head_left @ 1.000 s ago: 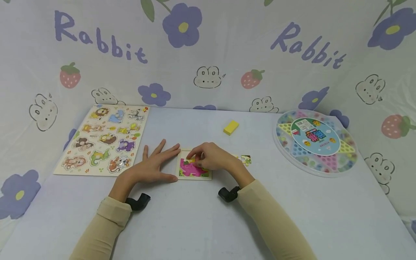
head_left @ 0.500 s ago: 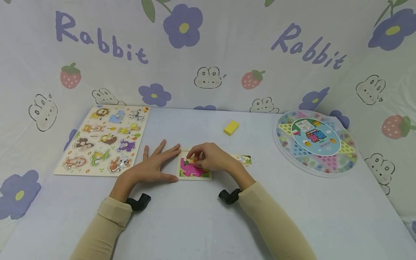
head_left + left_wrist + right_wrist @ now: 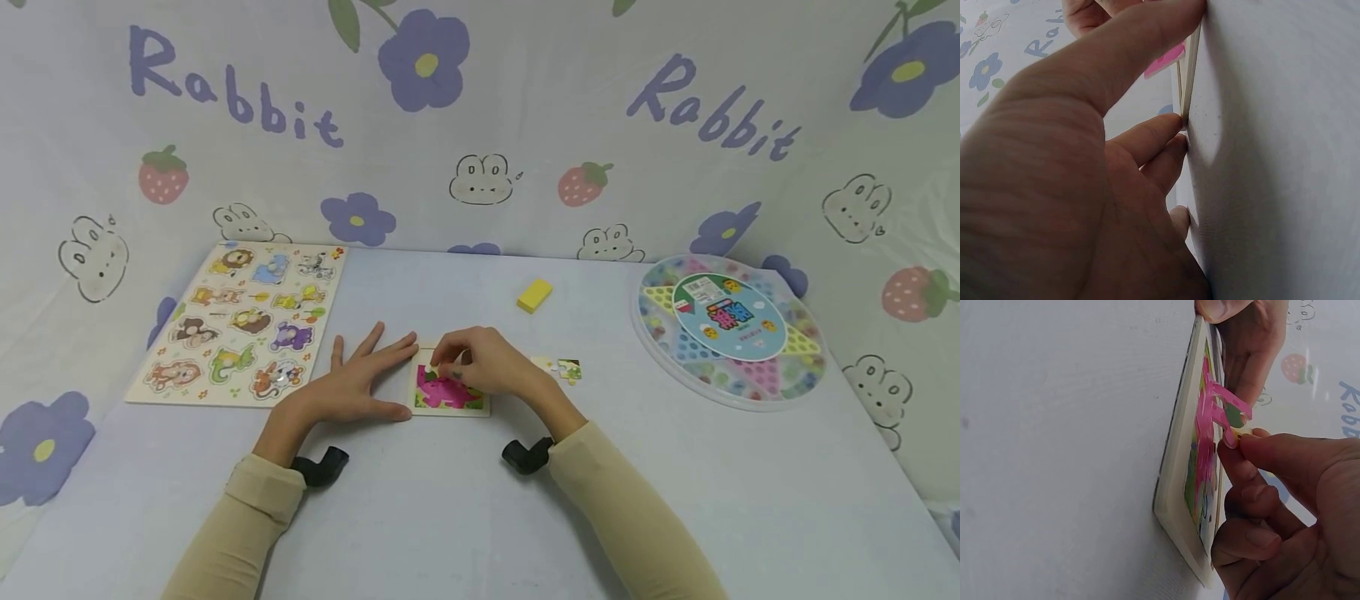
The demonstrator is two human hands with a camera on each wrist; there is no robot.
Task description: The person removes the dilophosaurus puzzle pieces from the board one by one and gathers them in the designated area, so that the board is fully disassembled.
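A small jigsaw puzzle with a pale wooden frame [image 3: 450, 412] and a pink animal picture [image 3: 442, 395] lies on the table between both hands. My left hand [image 3: 348, 387] rests with spread, straight fingers at its left side, thumb and index fingertips right at the frame edge. Over the upper part of the picture, my right hand [image 3: 483, 362] pinches a puzzle piece between thumb and index finger. In the right wrist view this pink and green puzzle piece [image 3: 1235, 403] stands tilted up from the picture. The right fingers cover part of the puzzle in the head view.
Loose puzzle pieces [image 3: 568, 370] lie just right of the right wrist. A yellow block [image 3: 535, 296] sits farther back. At the left is an animal peg board [image 3: 255, 321]; at the right, a round game box [image 3: 727, 329]. Patterned cloth [image 3: 480, 108] hangs behind.
The right fingers have shifted slightly over the puzzle, and the pinched piece has tilted, its pink part showing more at the fingertips. The left hand has stayed in place.
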